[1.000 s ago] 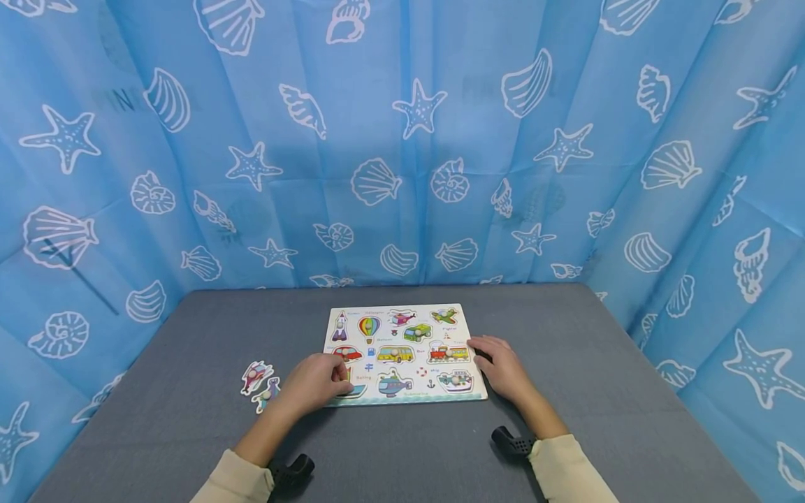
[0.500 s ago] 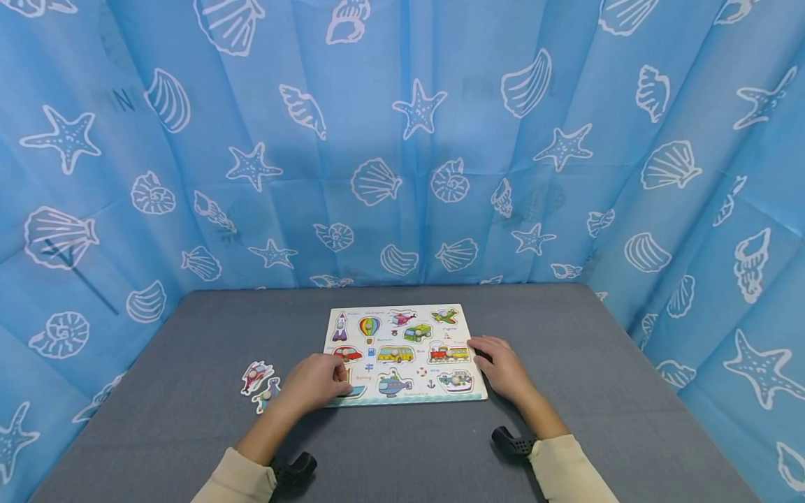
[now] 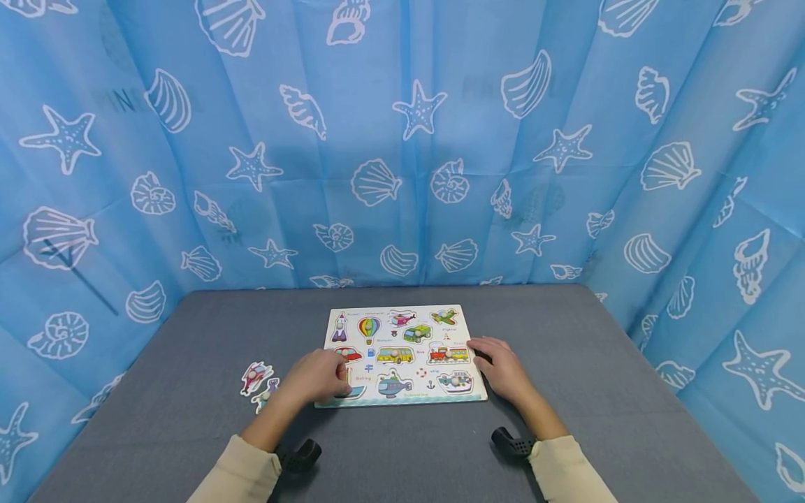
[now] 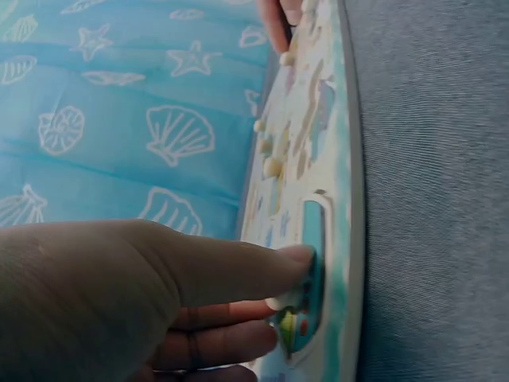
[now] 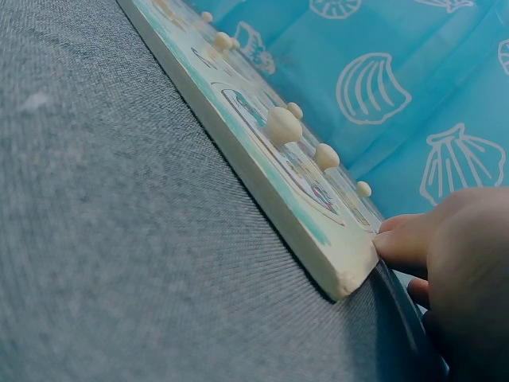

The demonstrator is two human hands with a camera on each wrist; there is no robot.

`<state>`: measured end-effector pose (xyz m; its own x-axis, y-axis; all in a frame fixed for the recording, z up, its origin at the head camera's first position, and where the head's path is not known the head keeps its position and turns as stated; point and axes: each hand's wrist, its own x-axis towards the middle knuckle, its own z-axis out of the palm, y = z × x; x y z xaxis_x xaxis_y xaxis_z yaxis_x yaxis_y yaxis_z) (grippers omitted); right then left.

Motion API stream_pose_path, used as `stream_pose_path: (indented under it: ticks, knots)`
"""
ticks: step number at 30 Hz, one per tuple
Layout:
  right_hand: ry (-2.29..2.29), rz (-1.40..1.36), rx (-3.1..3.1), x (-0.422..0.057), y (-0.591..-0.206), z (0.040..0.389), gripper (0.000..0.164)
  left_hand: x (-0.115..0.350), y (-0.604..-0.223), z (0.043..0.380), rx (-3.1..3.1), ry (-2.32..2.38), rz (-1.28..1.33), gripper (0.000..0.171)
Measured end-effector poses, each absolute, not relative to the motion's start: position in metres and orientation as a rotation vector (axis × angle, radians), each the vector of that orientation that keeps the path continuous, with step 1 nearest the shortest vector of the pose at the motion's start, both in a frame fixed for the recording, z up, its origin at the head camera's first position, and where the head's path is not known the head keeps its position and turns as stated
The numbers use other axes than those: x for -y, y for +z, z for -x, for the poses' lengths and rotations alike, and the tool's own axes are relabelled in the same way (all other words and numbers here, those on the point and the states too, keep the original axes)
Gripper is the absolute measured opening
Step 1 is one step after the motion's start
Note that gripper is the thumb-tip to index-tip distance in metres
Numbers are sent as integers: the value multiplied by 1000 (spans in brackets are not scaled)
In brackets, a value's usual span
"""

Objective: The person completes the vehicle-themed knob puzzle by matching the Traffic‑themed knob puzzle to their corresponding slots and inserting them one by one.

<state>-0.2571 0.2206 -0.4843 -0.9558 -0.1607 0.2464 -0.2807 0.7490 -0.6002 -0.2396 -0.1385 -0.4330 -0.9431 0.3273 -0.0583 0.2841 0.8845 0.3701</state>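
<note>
A white wooden peg puzzle board (image 3: 367,367) with printed vehicles lies flat on the grey table. My left hand (image 3: 314,381) is over its near left corner, thumb and fingers pinching the pale knob of the sailing boat piece (image 4: 313,231). That piece sits at its outlined recess; whether it is fully flush I cannot tell, as the fingers cover part of it. At the board's right edge, my right hand (image 3: 503,367) touches the side with thumb and fingertips (image 5: 394,243), fingers only slightly bent.
Left of my left forearm lie two loose puzzle pieces, a red one (image 3: 256,377) and a teal one (image 3: 264,396), the latter partly behind the wrist. Knobbed pieces such as the bus (image 3: 396,355) and train (image 3: 448,353) sit in the board. A blue shell-patterned curtain (image 3: 402,175) hangs behind.
My left hand has shifted very slightly left and its wrist has turned a little, staying on the sailing boat piece. The board and my right hand stay where they were.
</note>
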Motion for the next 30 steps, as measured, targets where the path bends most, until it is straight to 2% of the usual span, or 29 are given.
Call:
stream_pose_path:
  ticks: [24, 30]
  knots:
    - [981, -366, 2778, -223, -484, 257, 36, 144, -436, 245, -2866, 658, -498, 27]
    - [982, -373, 2767, -221, -484, 257, 35, 153, -434, 244, -2903, 758, -468, 21]
